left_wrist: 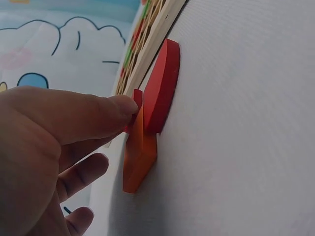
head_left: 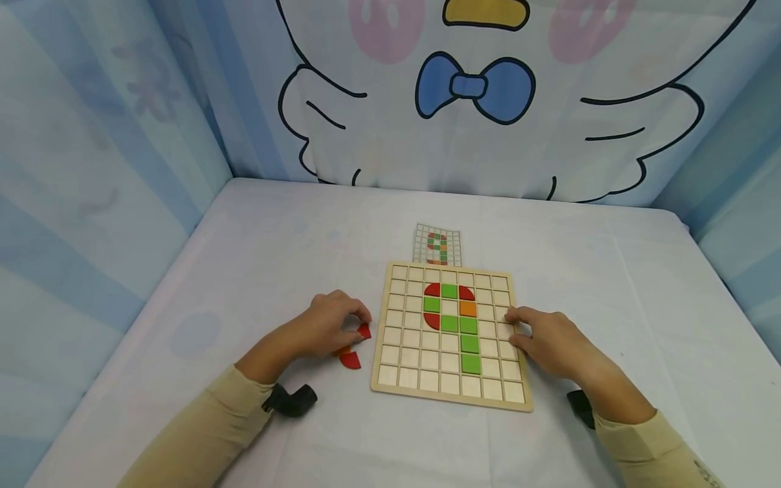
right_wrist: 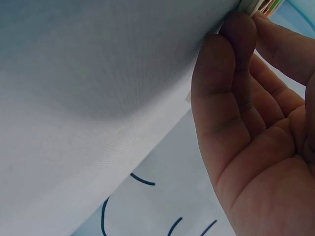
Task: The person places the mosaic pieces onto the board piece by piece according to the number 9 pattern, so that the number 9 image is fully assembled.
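My left hand (head_left: 329, 324) pinches a red quarter-circle tile (head_left: 365, 331) left of the wooden grid board (head_left: 451, 404). In the left wrist view the thumb lies against that small red tile (left_wrist: 138, 98). Close to it on the cloth are an orange tile (left_wrist: 140, 160) and a second red quarter-circle tile (head_left: 350, 360). At the board's right edge, my right hand (head_left: 552, 339) grips the rim between thumb and fingers. Set into the grid are red quarter-circle tiles (head_left: 432, 320), several green square tiles (head_left: 470, 343) and one orange square tile (head_left: 468, 308).
Behind the board lies a pattern card (head_left: 437, 242) with a similar coloured figure, its near end hidden by the board. A white cloth (head_left: 293, 230) covers the table. Patterned curtains (head_left: 378, 122) stand at the back and both sides.
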Demonstrator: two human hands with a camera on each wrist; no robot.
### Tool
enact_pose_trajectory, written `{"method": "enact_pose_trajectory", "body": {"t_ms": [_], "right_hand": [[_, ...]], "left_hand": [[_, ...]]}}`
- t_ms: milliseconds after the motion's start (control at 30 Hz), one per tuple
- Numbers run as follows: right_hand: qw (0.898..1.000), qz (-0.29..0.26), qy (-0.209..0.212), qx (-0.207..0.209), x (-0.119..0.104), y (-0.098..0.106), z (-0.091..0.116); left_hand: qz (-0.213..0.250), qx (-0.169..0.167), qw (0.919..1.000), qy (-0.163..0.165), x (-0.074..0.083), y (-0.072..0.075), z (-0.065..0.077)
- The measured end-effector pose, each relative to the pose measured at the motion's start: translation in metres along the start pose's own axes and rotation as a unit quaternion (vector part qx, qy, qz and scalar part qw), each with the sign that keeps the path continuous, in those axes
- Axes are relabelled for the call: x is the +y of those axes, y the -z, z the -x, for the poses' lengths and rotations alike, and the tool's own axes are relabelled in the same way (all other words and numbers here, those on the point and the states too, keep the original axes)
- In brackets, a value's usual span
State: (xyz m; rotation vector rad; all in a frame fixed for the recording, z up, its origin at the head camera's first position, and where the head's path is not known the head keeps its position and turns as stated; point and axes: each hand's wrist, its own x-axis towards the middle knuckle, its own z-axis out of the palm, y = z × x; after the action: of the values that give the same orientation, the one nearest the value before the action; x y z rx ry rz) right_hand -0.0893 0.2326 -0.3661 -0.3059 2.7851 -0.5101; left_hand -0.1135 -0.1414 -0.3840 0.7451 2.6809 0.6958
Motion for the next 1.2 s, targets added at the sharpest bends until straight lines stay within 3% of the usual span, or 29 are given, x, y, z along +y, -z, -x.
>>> {"method": "enact_pose_trajectory", "body": {"t_ms": [333, 700, 1000, 1200], "right_hand": [[1.000, 0.004, 0.020, 0.014, 0.0028, -0.0006, 0.0011], [1.000, -0.001, 0.016, 0.012, 0.0015, -0.0010, 0.0019], [1.000, -0.001, 0.007, 0.009, -0.0005, -0.0011, 0.0014], [1.000, -0.003, 0.008, 0.006, -0.0005, -0.0001, 0.0015]], "left_hand": [[-0.019, 0.024, 0.9995, 0.007, -0.0039, -0.0026, -0.0013], [0.008, -0.001, 0.9998, -0.016, -0.0061, 0.0040, 0.0012], [-0.009, 0.006, 0.9998, 0.013, -0.0015, 0.0011, -0.0015], [-0.025, 0.002, 0.9996, 0.009, -0.0009, 0.0014, -0.0026]]}}
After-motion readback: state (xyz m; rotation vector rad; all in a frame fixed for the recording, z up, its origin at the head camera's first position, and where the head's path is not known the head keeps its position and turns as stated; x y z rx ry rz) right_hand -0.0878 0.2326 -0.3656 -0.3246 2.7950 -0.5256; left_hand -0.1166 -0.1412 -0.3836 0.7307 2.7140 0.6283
